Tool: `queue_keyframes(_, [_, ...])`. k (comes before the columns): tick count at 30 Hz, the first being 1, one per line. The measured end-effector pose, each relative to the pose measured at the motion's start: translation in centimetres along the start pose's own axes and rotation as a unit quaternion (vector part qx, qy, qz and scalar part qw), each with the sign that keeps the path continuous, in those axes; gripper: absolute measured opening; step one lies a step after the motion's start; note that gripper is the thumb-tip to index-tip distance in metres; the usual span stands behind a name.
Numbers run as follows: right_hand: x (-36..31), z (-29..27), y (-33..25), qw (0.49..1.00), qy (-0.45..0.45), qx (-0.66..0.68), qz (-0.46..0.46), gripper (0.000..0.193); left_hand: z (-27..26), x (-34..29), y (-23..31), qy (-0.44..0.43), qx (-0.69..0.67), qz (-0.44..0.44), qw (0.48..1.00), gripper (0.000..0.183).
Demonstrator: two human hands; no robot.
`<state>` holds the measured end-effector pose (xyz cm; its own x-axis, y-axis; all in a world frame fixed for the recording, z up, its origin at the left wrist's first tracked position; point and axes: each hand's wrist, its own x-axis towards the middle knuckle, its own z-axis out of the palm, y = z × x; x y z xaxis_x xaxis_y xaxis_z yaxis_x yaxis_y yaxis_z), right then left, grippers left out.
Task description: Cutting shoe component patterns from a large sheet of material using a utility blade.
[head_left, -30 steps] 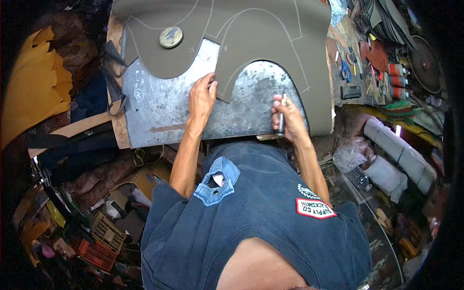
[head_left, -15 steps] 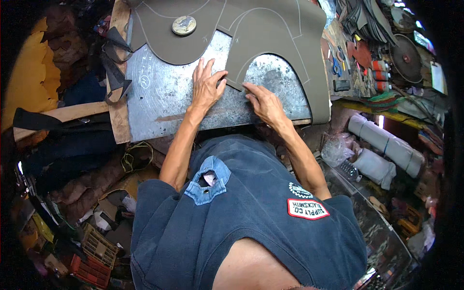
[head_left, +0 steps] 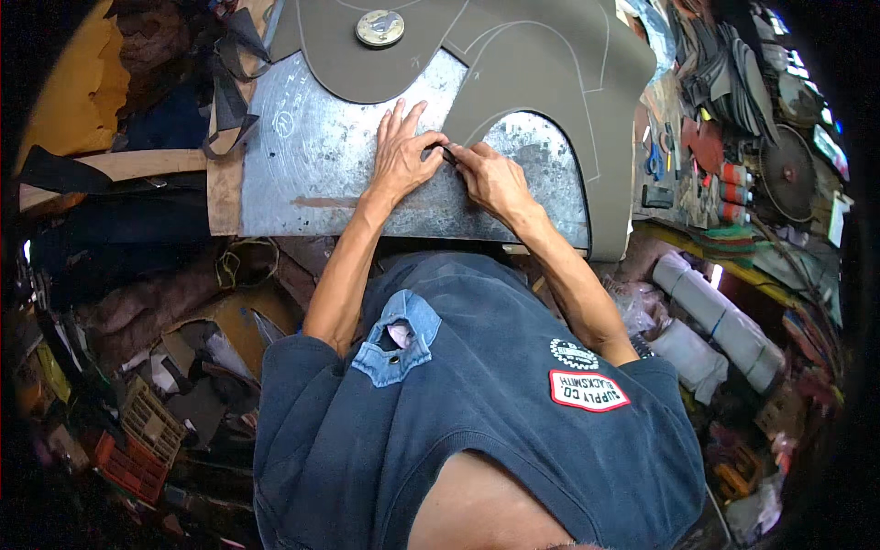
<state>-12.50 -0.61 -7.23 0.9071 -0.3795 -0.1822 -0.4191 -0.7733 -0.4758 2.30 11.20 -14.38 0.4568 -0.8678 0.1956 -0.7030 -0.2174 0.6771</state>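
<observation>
A large grey-brown sheet point(head_left: 527, 78) with pale drawn outlines and curved cut-outs lies over a scuffed metal plate point(head_left: 316, 151). My left hand point(head_left: 401, 158) rests on the plate, its outer fingers stretched forward. Its thumb and forefinger close at the narrow lower end of the sheet. From the other side, my right hand point(head_left: 493, 181) pinches that same end with its fingers curled. A small dark edge shows between the fingertips, and the fingers hide most of it. On the sheet, beyond my hands, sits a round, flat disc point(head_left: 379, 28).
Dark strips point(head_left: 234, 82) hang over the wooden board at the left. To the right, a bench holds blue-handled scissors point(head_left: 654, 160), several red-and-white bottles point(head_left: 733, 192) and a stack of dark pieces point(head_left: 733, 78). Wrapped rolls point(head_left: 720, 321) lie below it.
My right fingers have curled in and moved toward my left hand, and both now meet at the sheet's lower end. The view has shifted slightly.
</observation>
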Motion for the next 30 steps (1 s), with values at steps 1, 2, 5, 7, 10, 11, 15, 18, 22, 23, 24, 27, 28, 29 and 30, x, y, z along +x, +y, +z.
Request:
queue_keyframes(1, [0.1, 0.1, 0.0, 1.000, -0.005, 0.005, -0.003, 0.033, 0.0, 0.0, 0.0, -0.002, 0.004, -0.006, 1.000, 0.020])
queue_keyframes(2, [0.1, 0.2, 0.1, 1.000, 0.000, 0.009, -0.005, 0.033, 0.1, -0.1, 0.1, 0.001, 0.014, -0.008, 1.000, 0.019])
queue_keyframes(5, [-0.2, 0.5, 0.9, 1.000, 0.012, 0.022, -0.014, 0.033, 0.1, 0.0, 0.2, -0.001, 0.037, -0.015, 0.999, 0.017])
queue_keyframes(7, [-0.7, 0.4, 1.5, 0.999, 0.022, 0.031, -0.019, 0.032, 0.1, 0.2, 0.4, -0.008, 0.039, -0.006, 0.999, 0.017])
queue_keyframes(10, [-2.8, -0.6, 2.9, 0.999, -0.016, 0.034, 0.001, 0.031, 0.1, 0.4, 0.3, -0.010, 0.045, -0.009, 0.999, 0.017])
queue_keyframes(11, [-3.9, -1.0, 3.4, 0.999, -0.019, 0.037, 0.000, 0.031, 0.0, 0.3, 0.4, -0.007, 0.046, -0.009, 0.999, 0.018])
queue_keyframes(15, [-7.6, -3.0, 5.8, 0.999, -0.032, 0.032, 0.025, 0.029, -0.3, 0.8, 0.9, -0.007, 0.057, -0.007, 0.998, 0.018])
queue_keyframes(18, [-8.4, -4.7, 8.4, 0.988, 0.000, 0.152, 0.011, 0.031, -0.3, 0.6, 0.7, -0.008, 0.045, -0.020, 0.999, 0.017])
queue_keyframes(22, [-3.4, -10.0, 11.0, 0.988, 0.058, 0.140, 0.014, 0.030, 0.0, 3.6, 2.3, 0.044, 0.045, -0.042, 0.997, 0.022])
queue_keyframes(23, [-1.3, -10.6, 12.7, 0.990, 0.088, 0.109, -0.033, 0.031, 0.2, 5.0, 3.0, 0.067, 0.069, -0.037, 0.995, 0.024])
queue_keyframes(24, [1.0, -11.5, 13.9, 0.993, 0.078, 0.070, -0.056, 0.031, 0.5, 6.9, 3.3, 0.079, 0.101, -0.024, 0.991, 0.035])
queue_keyframes(27, [8.8, -13.0, 15.8, 0.975, 0.051, -0.011, -0.216, 0.027, 2.6, 12.3, 3.3, 0.134, 0.155, -0.018, 0.979, 0.059])
queue_keyframes(28, [11.4, -13.4, 15.6, 0.967, 0.001, -0.053, -0.249, 0.027, 3.3, 13.1, 2.9, 0.141, 0.160, -0.027, 0.977, 0.059])
queue_keyframes(29, [13.7, -13.2, 15.6, 0.964, -0.003, -0.053, -0.260, 0.027, 4.1, 13.9, 2.2, 0.117, 0.187, -0.049, 0.974, 0.072])
queue_keyframes(30, [15.7, -13.0, 15.6, 0.948, -0.045, -0.071, -0.307, 0.026, 4.7, 14.3, 1.7, 0.091, 0.211, -0.067, 0.971, 0.085])
